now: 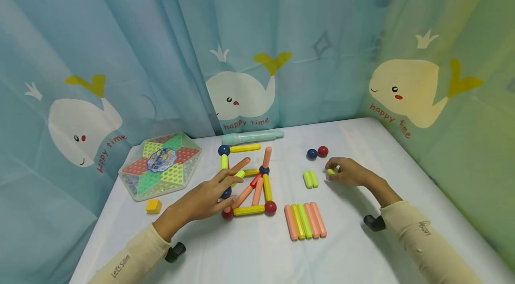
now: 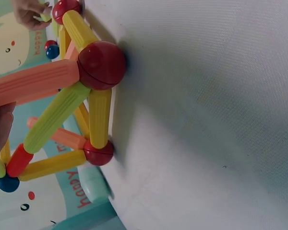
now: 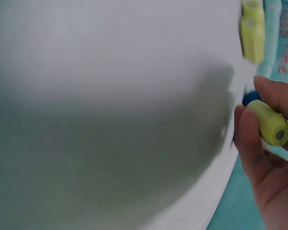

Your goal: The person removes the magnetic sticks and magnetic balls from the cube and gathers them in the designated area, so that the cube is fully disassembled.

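Note:
A frame of magnetic sticks and balls (image 1: 249, 210) stands on the white table, joining yellow, orange, green and red sticks. At its left side my left hand (image 1: 207, 197) grips an upright orange stick (image 2: 36, 82) that rises from a red ball (image 2: 102, 65). The thumb and fingertips reach near a blue ball (image 1: 226, 192), partly hidden by the hand. My right hand (image 1: 347, 171) pinches a short yellow-green stick (image 3: 270, 125) between thumb and fingers, above the table's right side. Two similar short green sticks (image 1: 310, 179) lie to its left.
Blue (image 1: 311, 154) and red (image 1: 323, 151) loose balls rest behind the short sticks. A row of several long sticks (image 1: 306, 221) lies in front. At left are a star-patterned board game (image 1: 161, 165) and a yellow block (image 1: 154, 206). A teal tube (image 1: 253, 137) lies near the curtain (image 1: 314, 91).

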